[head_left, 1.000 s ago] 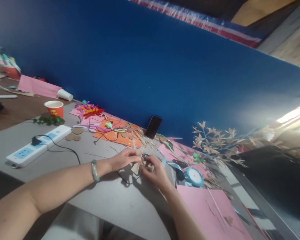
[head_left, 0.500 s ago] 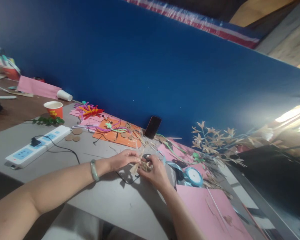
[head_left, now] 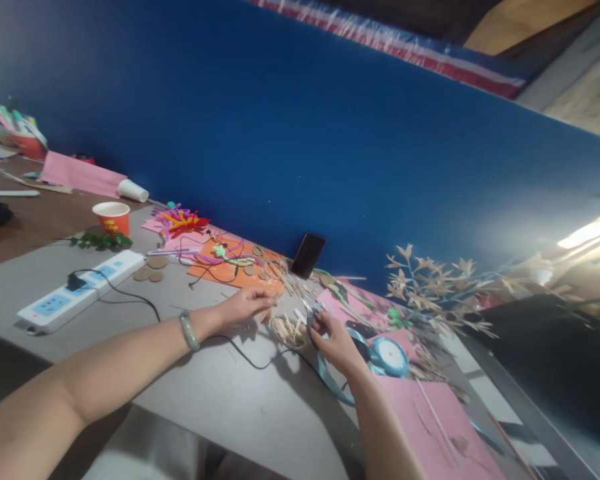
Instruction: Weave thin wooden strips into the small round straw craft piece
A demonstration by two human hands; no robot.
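My left hand (head_left: pixel 245 305) rests on the grey table (head_left: pixel 220 393), a green bangle on its wrist. Its fingertips are pinched on a small tan piece (head_left: pixel 266 315). My right hand (head_left: pixel 334 335) is a little to the right, fingers curled round what look like small dark-handled scissors (head_left: pixel 311 313). A heap of tan leaf cuttings (head_left: pixel 286 328) lies between the two hands. A light blue ribbon (head_left: pixel 330 380) trails under my right wrist towards its spool (head_left: pixel 390 353).
An orange sheet (head_left: pixel 240 273) with cords and pipe cleaners lies behind the hands, and a phone (head_left: pixel 307 255) leans on the blue wall. A power strip (head_left: pixel 77 290) and red cup (head_left: pixel 111 217) are at the left. Pink paper (head_left: pixel 425 413) and dried branches (head_left: pixel 430 287) are at the right.
The hands have drawn apart: my right hand moved right with the scissors, uncovering the heap of cuttings. The blue ribbon now trails under my right wrist. The view shifted slightly.
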